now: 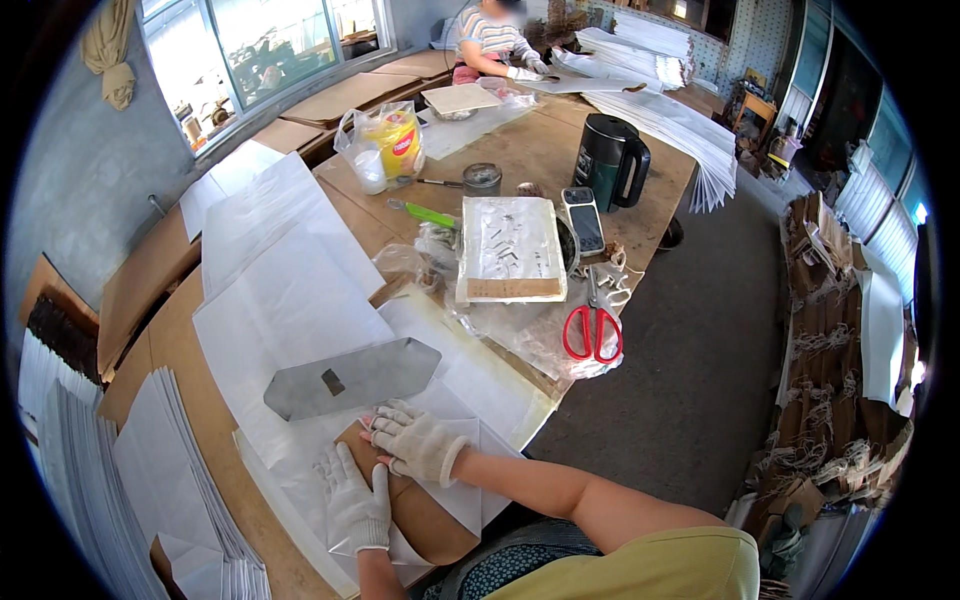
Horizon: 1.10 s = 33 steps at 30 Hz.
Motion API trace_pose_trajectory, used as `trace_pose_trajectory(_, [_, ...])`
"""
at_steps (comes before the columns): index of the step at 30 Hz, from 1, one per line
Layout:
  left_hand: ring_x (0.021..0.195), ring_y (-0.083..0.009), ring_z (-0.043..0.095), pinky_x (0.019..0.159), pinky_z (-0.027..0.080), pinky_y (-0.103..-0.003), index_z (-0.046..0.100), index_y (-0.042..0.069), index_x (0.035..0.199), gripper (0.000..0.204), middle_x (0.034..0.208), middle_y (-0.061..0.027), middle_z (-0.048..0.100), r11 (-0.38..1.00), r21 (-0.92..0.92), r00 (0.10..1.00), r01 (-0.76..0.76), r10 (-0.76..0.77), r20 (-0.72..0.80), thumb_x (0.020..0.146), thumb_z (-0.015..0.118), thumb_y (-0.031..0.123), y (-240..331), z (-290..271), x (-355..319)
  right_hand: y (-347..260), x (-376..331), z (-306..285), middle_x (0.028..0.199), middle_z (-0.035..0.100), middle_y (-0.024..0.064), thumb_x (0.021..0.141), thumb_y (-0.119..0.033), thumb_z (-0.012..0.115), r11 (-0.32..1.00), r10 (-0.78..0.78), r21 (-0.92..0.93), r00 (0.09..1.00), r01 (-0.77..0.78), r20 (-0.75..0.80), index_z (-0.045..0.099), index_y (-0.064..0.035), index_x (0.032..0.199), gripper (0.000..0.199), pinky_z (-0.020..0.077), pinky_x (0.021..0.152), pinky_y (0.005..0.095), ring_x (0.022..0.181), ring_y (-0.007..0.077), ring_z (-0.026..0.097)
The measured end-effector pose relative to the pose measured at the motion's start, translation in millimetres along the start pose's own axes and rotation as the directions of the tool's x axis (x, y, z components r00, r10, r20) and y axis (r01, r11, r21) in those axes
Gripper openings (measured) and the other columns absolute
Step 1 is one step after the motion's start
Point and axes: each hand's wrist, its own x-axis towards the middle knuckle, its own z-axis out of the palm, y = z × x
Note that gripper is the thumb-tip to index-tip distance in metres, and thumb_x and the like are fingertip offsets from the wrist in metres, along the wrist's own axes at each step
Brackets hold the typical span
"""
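Brown paper (432, 522) lies beside the spread left fingers (346, 464) and under bent right fingers (393, 422), their grip unclear.

Brown flat paper piece (430, 521): partly hidden under white-gloved left hand (355, 505) and white-gloved right hand (420, 440).
Person in striped top (490, 38): head blurred, cut by upper edge.
Small dark slivers (503, 250) on white rectangular board (480, 266): material unclear, possibly metal.

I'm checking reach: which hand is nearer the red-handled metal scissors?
Right. The white-gloved right hand is below and left of the scissors in the picture; the left hand is lower and farther left.
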Motion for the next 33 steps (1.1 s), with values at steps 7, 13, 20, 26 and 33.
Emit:
trace_pose_trajectory(7, [0.157,-0.0433,0.031,0.132,0.018,-0.050,0.039,-0.005,0.159,0.081,0.169,-0.0259,0.034,1.000,-0.004,1.000,0.002,-0.002,0.003,0.102,0.059,0.049,1,-4,-2,0,-1,7,0.158,0.054,0.0149,0.100,-0.038,0.063,1.000,-0.006,0.001,1.000,0.006,-0.015,0.062,-0.0090,0.146,0.055,0.0289,0.128,0.0488,0.146,0.0353,0.048])
trace_pose_trajectory(13, [0.156,-0.0438,0.032,0.132,0.019,-0.050,0.039,-0.003,0.160,0.082,0.168,-0.0256,0.035,1.000,-0.004,1.000,0.003,-0.003,-0.024,0.101,0.060,0.050,-5,2,-3,-3,1,1,0.160,0.052,0.0153,0.101,-0.037,0.061,1.000,-0.002,-0.001,1.000,0.002,0.030,0.060,-0.0084,0.148,0.055,0.0289,0.128,0.0490,0.148,0.0354,0.047])
trace_pose_trajectory(20, [0.156,-0.0445,0.031,0.132,0.020,-0.050,0.039,-0.003,0.160,0.083,0.168,-0.0255,0.035,1.000,-0.017,0.999,-0.019,0.018,-0.042,0.100,0.061,0.050,-9,5,-1,-3,0,5,0.162,0.050,0.0154,0.102,-0.036,0.060,1.000,0.018,0.009,0.999,-0.018,0.029,0.059,-0.0086,0.150,0.055,0.0269,0.129,0.0493,0.150,0.0352,0.045])
trace_pose_trajectory(26, [0.157,-0.0446,0.029,0.132,0.020,-0.049,0.039,-0.002,0.160,0.083,0.169,-0.0246,0.034,1.000,-0.014,1.000,0.013,-0.013,-0.010,0.100,0.061,0.051,-6,-3,-2,-6,2,3,0.162,0.050,0.0154,0.102,-0.036,0.060,1.000,0.016,0.019,0.999,-0.017,0.032,0.058,-0.0082,0.150,0.055,0.0269,0.129,0.0489,0.150,0.0351,0.044])
trace_pose_trajectory(33, [0.155,-0.0445,0.033,0.132,0.022,-0.049,0.041,-0.002,0.159,0.083,0.168,-0.0244,0.037,1.000,-0.012,0.998,-0.022,0.021,-0.059,0.099,0.062,0.051,-12,2,-3,-7,2,8,0.155,0.057,0.0151,0.097,-0.035,0.067,0.999,-0.025,-0.022,0.997,0.023,-0.067,0.063,-0.0095,0.145,0.055,0.0321,0.127,0.0484,0.142,0.0350,0.052])
